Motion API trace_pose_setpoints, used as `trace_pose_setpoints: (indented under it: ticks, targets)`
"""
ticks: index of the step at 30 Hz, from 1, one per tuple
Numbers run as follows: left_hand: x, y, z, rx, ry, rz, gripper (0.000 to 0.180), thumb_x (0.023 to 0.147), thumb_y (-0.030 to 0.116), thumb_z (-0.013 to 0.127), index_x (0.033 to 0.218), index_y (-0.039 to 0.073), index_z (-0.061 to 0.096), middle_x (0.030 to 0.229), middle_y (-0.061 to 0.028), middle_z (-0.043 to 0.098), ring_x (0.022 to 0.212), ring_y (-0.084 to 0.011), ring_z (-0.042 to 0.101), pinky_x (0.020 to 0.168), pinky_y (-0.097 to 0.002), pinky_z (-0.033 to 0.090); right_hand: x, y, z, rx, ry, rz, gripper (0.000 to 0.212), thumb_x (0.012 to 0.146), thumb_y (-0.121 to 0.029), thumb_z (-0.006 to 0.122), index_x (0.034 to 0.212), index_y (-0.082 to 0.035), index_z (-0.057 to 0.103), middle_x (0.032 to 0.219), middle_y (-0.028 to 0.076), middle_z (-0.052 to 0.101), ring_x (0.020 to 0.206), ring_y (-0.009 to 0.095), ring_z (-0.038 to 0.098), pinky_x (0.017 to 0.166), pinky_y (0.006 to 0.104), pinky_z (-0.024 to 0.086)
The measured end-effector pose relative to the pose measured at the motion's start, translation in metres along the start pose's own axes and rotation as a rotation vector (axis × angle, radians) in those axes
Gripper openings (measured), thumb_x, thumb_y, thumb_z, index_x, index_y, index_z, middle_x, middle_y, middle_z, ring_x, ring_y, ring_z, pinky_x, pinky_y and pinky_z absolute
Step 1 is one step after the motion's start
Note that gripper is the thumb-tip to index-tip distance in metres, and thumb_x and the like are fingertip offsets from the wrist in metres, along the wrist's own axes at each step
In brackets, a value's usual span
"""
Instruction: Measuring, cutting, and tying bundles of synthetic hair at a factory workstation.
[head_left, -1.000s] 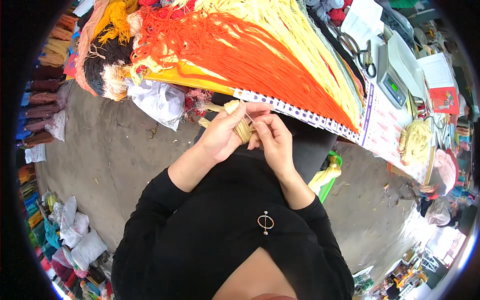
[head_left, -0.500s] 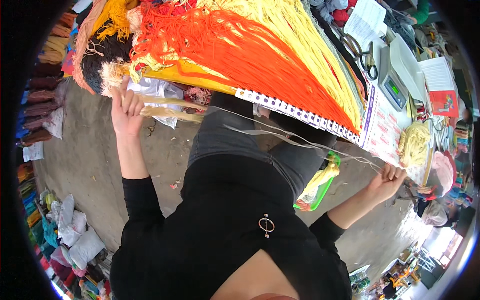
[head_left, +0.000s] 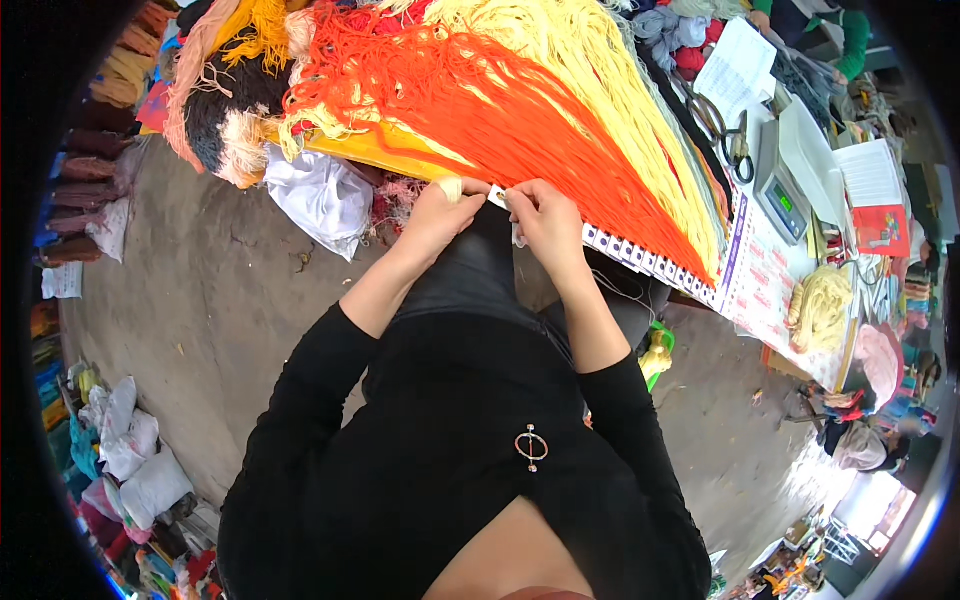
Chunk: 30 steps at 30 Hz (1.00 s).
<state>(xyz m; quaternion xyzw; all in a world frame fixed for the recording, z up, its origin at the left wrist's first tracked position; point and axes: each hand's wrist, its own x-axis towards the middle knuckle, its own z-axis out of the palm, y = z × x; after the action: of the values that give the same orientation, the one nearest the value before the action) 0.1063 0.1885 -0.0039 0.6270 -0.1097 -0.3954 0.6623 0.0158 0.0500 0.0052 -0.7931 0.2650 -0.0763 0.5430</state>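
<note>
Both my hands meet at the table's near edge, over my lap. My left hand [head_left: 440, 218] is closed, with a pale yellow yarn bundle [head_left: 450, 189] showing at its fingers. Just to its right, my right hand [head_left: 545, 225] pinches the end of a white punched card [head_left: 497, 197]. More punched cards [head_left: 640, 258] continue along the edge to the right. Long orange-red yarn [head_left: 540, 130] and pale yellow yarn [head_left: 600, 110] spread over the table behind them. A thin pale strand [head_left: 622, 288] hangs below my right wrist. My hands hide exactly how yarn and card meet.
Scissors [head_left: 738, 150], a digital scale [head_left: 783, 185] and a pale yellow skein [head_left: 822, 308] lie on the table at right. A white bag [head_left: 318, 200] sits below the table at left. A green basket [head_left: 658, 355] stands on the floor. Another person's green sleeve [head_left: 850, 45] shows far right.
My hands came together from far apart at the table's edge. The long pale strands stretched between them are no longer taut. My right hand has moved left onto the card.
</note>
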Motion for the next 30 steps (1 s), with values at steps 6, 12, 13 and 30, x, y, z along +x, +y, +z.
trace_pose_setpoints:
  ticks: [6, 12, 13, 30]
  targets:
    - [0.01, -0.003, 0.002, 0.044, -0.011, 0.015, 0.012, 0.085, 0.008, 0.057, 0.094, 0.002, 0.063, 0.062, 0.0061, 0.049, 0.05, -0.0015, 0.039, 0.044, -0.0169, 0.028, 0.005, -0.003, 0.004, -0.184, 0.048, 0.017, 0.021, 0.082, -0.027, 0.059, 0.081, -0.007, 0.065, 0.061, 0.002, 0.063, 0.055, 0.014, 0.061, 0.055, 0.0301, 0.046]
    - [0.022, -0.007, -0.003, 0.144, -0.026, -0.042, 0.009, 0.083, 0.01, 0.06, 0.088, 0.003, 0.063, 0.06, 0.0057, 0.049, 0.047, -0.0021, 0.038, 0.042, -0.0175, 0.027, 0.009, -0.005, 0.0, -0.053, -0.045, 0.118, 0.02, 0.08, -0.026, 0.061, 0.08, -0.007, 0.065, 0.061, 0.002, 0.063, 0.055, 0.014, 0.061, 0.055, 0.0292, 0.046]
    - [0.023, -0.011, -0.009, 0.221, -0.015, -0.011, 0.009, 0.083, 0.012, 0.061, 0.087, 0.004, 0.063, 0.06, 0.0052, 0.05, 0.046, -0.0018, 0.038, 0.04, -0.0177, 0.026, 0.008, -0.005, 0.001, -0.026, -0.052, 0.108, 0.019, 0.08, -0.026, 0.061, 0.08, -0.007, 0.065, 0.061, 0.002, 0.063, 0.054, 0.013, 0.061, 0.054, 0.0287, 0.046]
    - [0.019, 0.061, -0.034, 0.338, 0.113, -0.108, 0.015, 0.084, 0.024, 0.06, 0.081, 0.01, 0.063, 0.065, 0.0025, 0.058, 0.06, -0.0047, 0.051, 0.049, -0.0192, 0.036, -0.004, -0.005, -0.004, -0.052, -0.059, 0.022, 0.02, 0.088, -0.026, 0.054, 0.087, -0.008, 0.064, 0.066, 0.0, 0.063, 0.059, 0.012, 0.059, 0.057, 0.0278, 0.046]
